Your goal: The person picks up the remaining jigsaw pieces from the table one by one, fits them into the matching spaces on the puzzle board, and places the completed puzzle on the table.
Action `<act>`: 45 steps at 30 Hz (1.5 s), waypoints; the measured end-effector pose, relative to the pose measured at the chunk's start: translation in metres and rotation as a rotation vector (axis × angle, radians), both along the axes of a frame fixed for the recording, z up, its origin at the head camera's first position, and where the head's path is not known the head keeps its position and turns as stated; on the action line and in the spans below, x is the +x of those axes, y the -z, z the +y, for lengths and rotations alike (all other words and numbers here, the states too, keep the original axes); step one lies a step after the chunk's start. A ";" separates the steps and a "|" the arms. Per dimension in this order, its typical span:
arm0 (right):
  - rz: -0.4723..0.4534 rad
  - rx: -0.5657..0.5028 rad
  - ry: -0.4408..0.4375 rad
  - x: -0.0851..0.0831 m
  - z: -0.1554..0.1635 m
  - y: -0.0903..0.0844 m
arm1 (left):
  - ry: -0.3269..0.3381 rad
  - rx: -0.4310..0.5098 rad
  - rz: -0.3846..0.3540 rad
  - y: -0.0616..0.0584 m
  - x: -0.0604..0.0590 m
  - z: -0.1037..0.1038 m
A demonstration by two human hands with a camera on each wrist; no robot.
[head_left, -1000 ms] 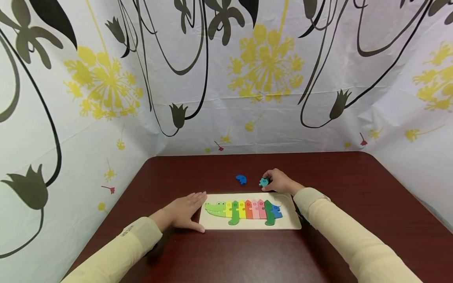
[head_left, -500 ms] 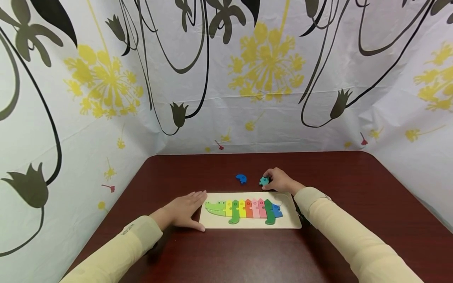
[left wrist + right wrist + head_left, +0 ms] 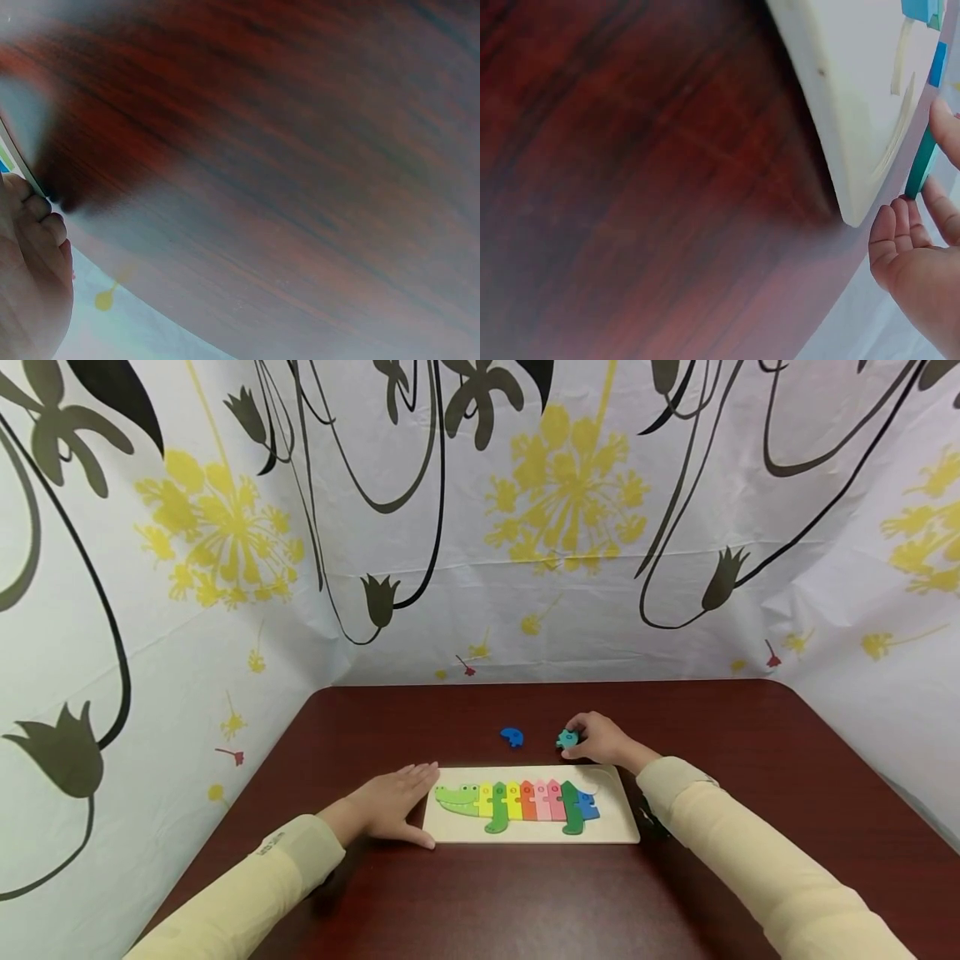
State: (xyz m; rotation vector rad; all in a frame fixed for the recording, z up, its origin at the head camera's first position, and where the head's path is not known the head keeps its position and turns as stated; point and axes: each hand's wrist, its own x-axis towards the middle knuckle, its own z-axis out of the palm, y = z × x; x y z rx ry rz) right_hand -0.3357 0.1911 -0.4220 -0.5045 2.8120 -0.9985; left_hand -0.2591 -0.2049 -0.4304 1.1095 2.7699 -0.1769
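Observation:
A cream wooden puzzle board (image 3: pixel 465 832) lies on the table, with a colourful crocodile (image 3: pixel 456 800) made of several pieces set in it. At the tail end, past the blue piece (image 3: pixel 587 805), a bare recess shows. My left hand (image 3: pixel 386 806) rests at the board's left edge with its fingers straight; the left wrist view catches only part of it. Behind the board's right end, my right hand (image 3: pixel 603 739) pinches a teal puzzle piece (image 3: pixel 567 739) between thumb and fingers. In the right wrist view the teal piece (image 3: pixel 922 161) appears edge-on.
A blue curved puzzle piece (image 3: pixel 512 737) lies behind the board, left of the right hand. The dark red-brown table (image 3: pixel 480 902) has rounded far corners. A white cloth (image 3: pixel 465 535) with flower patterns hangs around its back and sides.
My right hand has shifted slightly to the right with the teal puzzle piece in its fingers. My left hand stays at the board's left edge, and the blue curved piece has not moved.

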 end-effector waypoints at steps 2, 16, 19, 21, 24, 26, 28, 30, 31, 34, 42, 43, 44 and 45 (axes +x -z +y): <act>0.000 -0.004 0.008 0.001 0.002 0.000 | 0.001 0.000 0.002 0.000 0.000 0.000; 0.040 -0.015 0.003 0.018 0.018 -0.006 | 0.015 0.008 0.013 0.003 -0.002 -0.001; 0.056 -0.004 0.011 0.023 0.022 -0.006 | 0.008 0.006 0.009 0.003 -0.001 -0.001; 0.064 0.001 0.023 0.027 0.023 -0.006 | 0.005 0.004 0.009 0.004 -0.001 -0.001; 0.066 0.001 0.031 0.034 0.025 -0.008 | 0.005 0.002 0.010 0.003 -0.001 -0.001; 0.070 -0.003 0.029 0.038 0.026 -0.009 | 0.004 0.006 0.010 0.003 0.000 -0.001; 0.077 -0.003 0.025 0.042 0.027 -0.011 | 0.000 0.007 0.007 0.001 0.000 -0.001; 0.083 -0.003 0.024 0.045 0.027 -0.012 | -0.002 0.011 0.006 0.001 0.000 0.000; 0.086 -0.004 0.027 0.047 0.027 -0.012 | -0.003 0.012 0.006 0.000 0.000 0.000; 0.089 -0.003 0.031 0.052 0.026 -0.014 | -0.005 0.012 0.005 0.000 0.001 0.000; 0.083 -0.015 0.047 0.063 0.026 -0.016 | 0.005 0.014 0.007 0.002 0.000 -0.001; 0.086 -0.016 0.049 0.065 0.027 -0.016 | 0.006 0.015 0.008 0.002 -0.001 -0.001; 0.089 -0.017 0.050 0.066 0.027 -0.016 | 0.006 0.014 0.010 0.002 -0.001 -0.001; 0.090 -0.017 0.051 0.067 0.028 -0.016 | 0.006 0.011 0.011 0.002 -0.001 -0.001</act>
